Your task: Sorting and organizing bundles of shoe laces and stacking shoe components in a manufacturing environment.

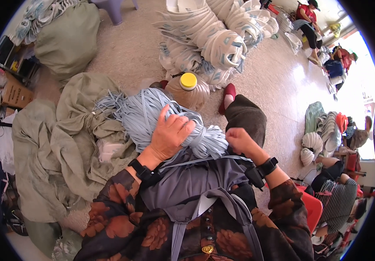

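Observation:
A thick bundle of pale blue laces lies across my lap over a grey apron. Its loose ends fan out at the left, and it is gathered tight near the right end. My left hand rests on top of the laces, index finger stretched out and the others bent. Beside the gathered end, my right hand is closed; whatever its fingers hold is hidden. One flat strand runs across the apron below the bundle, between my wrists.
A large jug with a yellow lid stands just beyond the laces. Stacked white shoe uppers are piled on the floor ahead. Olive cloth sacks spread at left. A red chair is at my right; several people sit farther right.

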`<state>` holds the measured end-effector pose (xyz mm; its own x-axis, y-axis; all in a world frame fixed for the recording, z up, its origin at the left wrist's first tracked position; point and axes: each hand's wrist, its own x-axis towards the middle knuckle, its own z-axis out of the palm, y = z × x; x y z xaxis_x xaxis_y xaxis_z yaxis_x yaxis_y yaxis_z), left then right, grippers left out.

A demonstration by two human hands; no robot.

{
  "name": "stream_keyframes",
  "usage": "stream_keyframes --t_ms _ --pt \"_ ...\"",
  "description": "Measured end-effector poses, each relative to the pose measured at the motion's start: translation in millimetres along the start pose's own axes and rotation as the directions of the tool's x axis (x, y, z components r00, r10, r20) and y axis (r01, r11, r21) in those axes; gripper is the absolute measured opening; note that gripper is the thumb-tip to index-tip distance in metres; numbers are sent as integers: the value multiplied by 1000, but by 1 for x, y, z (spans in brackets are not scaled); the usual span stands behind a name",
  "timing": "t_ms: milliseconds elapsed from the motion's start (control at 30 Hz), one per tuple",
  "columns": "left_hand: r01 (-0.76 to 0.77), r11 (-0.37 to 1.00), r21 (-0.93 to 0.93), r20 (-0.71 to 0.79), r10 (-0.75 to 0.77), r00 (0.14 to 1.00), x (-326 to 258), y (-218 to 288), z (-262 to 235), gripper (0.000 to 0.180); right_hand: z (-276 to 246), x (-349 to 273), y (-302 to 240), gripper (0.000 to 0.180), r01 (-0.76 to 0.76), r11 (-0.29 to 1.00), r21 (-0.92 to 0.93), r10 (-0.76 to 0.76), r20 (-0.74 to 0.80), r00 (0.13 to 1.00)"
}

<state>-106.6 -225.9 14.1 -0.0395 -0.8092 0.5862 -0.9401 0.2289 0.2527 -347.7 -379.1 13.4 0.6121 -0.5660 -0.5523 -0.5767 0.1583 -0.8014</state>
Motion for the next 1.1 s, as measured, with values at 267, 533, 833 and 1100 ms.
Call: stream_keyframes --t_ms 267,533,833,1100 --pt "237 964 -117 -122 -251 960 26 -2 -7 34 2 -43 -36 10 -116 979 166 35 427 904" --pt "421 895 -146 -228 -444 866 40 -19 1 45 19 -85 -46 15 -232 973 13 118 833 540" --pt "390 921 -17 -109 -389 915 40 -9 7 61 -11 -141 -166 14 342 940 6 -327 310 893" --pt "202 967 -158 -59 -213 975 26 -8 -4 50 -61 -24 -179 31 554 667 498 -562 -152 813"
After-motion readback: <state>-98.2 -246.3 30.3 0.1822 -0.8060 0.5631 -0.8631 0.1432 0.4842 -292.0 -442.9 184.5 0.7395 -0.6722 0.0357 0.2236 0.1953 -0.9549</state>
